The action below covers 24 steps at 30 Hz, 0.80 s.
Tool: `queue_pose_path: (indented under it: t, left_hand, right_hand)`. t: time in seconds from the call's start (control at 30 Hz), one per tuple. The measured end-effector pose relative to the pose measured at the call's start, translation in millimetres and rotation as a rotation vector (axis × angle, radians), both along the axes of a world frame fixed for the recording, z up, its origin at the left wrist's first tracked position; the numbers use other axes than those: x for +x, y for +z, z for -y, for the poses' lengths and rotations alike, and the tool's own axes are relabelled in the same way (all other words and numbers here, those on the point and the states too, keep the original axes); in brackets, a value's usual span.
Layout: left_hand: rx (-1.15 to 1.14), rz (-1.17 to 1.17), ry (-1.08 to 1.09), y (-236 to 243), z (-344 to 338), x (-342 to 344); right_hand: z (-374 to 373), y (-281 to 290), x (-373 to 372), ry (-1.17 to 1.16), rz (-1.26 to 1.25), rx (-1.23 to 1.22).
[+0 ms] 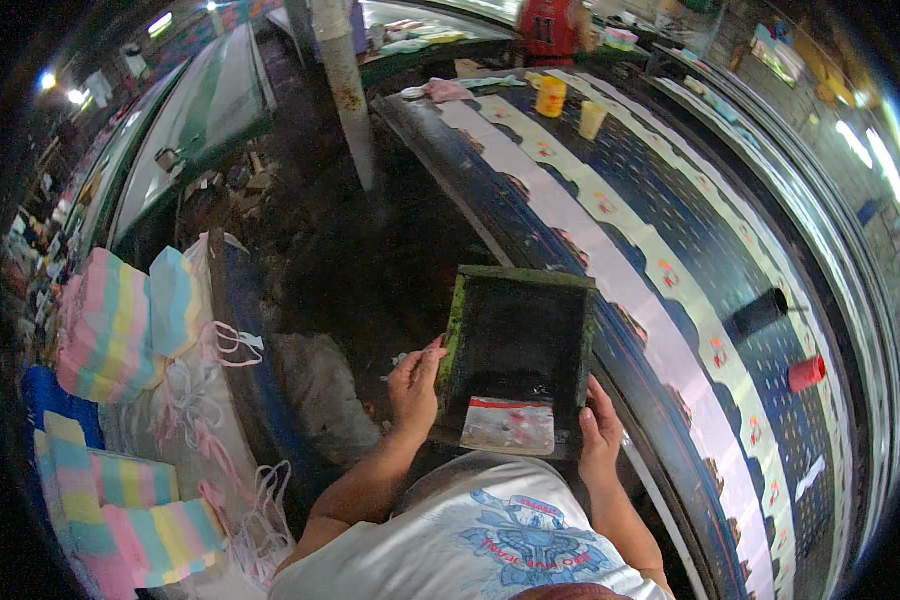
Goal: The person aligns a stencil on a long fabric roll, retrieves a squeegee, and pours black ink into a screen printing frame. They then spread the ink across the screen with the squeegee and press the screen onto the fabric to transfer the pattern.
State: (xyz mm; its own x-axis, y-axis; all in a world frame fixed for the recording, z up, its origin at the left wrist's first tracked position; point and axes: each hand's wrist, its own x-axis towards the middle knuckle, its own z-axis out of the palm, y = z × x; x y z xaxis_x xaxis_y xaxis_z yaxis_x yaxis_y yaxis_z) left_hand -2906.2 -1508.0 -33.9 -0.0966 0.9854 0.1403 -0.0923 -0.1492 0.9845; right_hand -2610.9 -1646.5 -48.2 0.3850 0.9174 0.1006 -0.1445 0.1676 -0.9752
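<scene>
In front of my body I hold a screen printing frame [526,273] with green-stained wooden sides and a dark mesh. My left hand [415,392] grips its left side, and my right hand [600,428] is closed on the lower right side. Inside the frame, at the end nearest me, rests a squeegee [508,427] with a pale, stained face and a red line along its edge; neither hand touches it. Beside the frame on the right runs a long dark printing table [670,240], where pink fabric strips [610,270] and pale ones carry small coloured prints.
A yellow pitcher [550,96], a cream cup [591,121], a black cup [761,315] and a red cup [807,373] stand on the table. Pastel striped fabric stacks [110,325] and white cords lie at left. A post [342,90] rises ahead; a person in red [548,35] is beyond.
</scene>
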Motion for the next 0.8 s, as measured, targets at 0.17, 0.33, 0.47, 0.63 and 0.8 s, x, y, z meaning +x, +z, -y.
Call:
queue_pose_path:
  t: [0.17,0.33,0.47,0.63,0.8]
  left_hand:
    - [0.014,0.039,0.119,-6,18,-9]
    - [0.123,0.106,0.149,-18,8,-14]
    - [0.087,0.147,0.206,-21,-18,-16]
    - [0.134,-0.107,0.115,-2,-87,-33]
    - [0.220,-0.513,0.173,22,-201,-53]
  right_hand:
    - [-29,-8,9,0.117,0.137,0.017]
    - [-57,-28,8,0.158,0.139,0.051]
    - [-98,-23,11,0.183,0.299,0.050]
    - [-191,-18,-3,0.251,0.155,0.043]
    - [-312,-15,-24,0.242,0.105,0.082]
